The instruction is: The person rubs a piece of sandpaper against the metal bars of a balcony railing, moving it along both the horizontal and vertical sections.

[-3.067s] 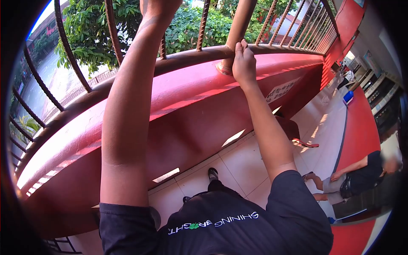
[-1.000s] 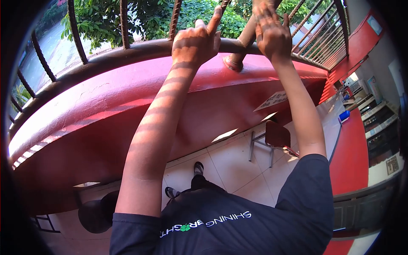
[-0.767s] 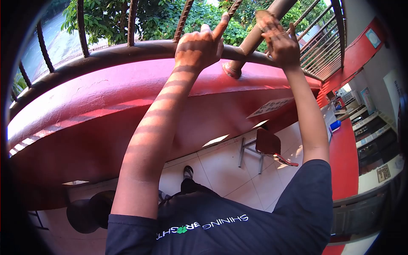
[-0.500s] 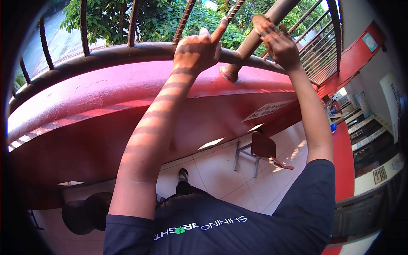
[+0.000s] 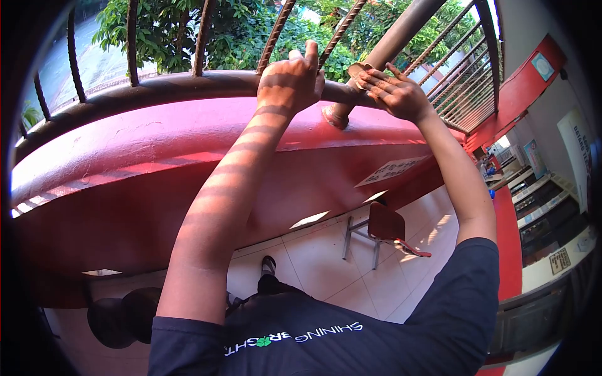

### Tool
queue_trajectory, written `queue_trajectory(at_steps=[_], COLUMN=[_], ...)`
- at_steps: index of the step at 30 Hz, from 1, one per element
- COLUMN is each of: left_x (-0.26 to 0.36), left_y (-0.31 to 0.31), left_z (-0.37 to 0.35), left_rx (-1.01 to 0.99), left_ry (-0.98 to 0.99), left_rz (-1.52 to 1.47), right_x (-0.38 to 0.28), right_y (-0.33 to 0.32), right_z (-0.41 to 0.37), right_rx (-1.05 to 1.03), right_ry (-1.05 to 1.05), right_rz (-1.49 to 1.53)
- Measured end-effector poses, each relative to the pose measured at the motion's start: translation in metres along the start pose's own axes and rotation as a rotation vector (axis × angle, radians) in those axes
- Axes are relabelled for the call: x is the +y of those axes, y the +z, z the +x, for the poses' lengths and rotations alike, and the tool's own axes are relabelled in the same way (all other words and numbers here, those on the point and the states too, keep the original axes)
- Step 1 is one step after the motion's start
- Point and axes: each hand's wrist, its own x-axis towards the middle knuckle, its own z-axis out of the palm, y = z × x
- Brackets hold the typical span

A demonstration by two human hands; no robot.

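Observation:
My left hand [image 5: 288,84] is at the brown lower rail [image 5: 232,81] of the window bars, its fingers curled and one finger pointing up beside a twisted bar [image 5: 274,37]. What it grips, if anything, is hidden behind the hand. My right hand [image 5: 395,93] holds a small brown pad [image 5: 357,67] under its extended fingers, against the thick slanted pipe [image 5: 401,34] near where the pipe meets the rail. Below both hands runs the pink ledge [image 5: 157,131], with the pipe's round foot [image 5: 335,118] on it.
A red chair [image 5: 385,222] stands on the tiled floor [image 5: 338,276] below the red wall. Dark round stools [image 5: 119,319] are at the lower left. On the right are a red counter edge [image 5: 506,244] and shelves. Trees [image 5: 238,37] show outside the bars.
My right hand has moved down and to the left along the slanted pipe with the brown pad, close to the rail. My left hand stays near its place, its raised finger a little lower.

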Motion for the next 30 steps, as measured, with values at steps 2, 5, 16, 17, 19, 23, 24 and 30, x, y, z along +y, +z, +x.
queue_trajectory(at_steps=[2,5,16,17,19,23,24,30], left_x=[0.004,0.006,0.010,0.010,0.009,0.008,0.008,0.008], left_y=[-0.006,-0.004,-0.015,-0.016,-0.013,-0.012,-0.011,-0.013], left_z=[0.003,0.004,0.012,0.012,0.010,0.009,0.009,0.007], left_rx=[-0.043,-0.076,-0.245,-0.262,-0.240,-0.207,-0.207,-0.193], left_ry=[-0.023,-0.067,-0.147,-0.154,-0.147,-0.127,-0.129,-0.110], left_rz=[0.009,0.022,0.064,0.054,0.052,0.052,0.051,0.052], right_x=[0.023,0.010,-0.042,-0.026,0.005,-0.004,-0.015,0.014], right_y=[-0.017,-0.011,0.020,0.017,-0.011,0.003,0.004,-0.003], right_z=[0.012,0.021,0.024,0.022,0.036,0.026,0.027,0.029], right_rx=[0.115,0.141,0.026,0.000,0.091,0.107,0.024,0.269], right_ry=[0.122,0.219,0.120,0.078,0.148,0.056,-0.154,0.355], right_rz=[-0.199,-0.202,-0.028,-0.038,-0.198,-0.176,-0.047,-0.257])
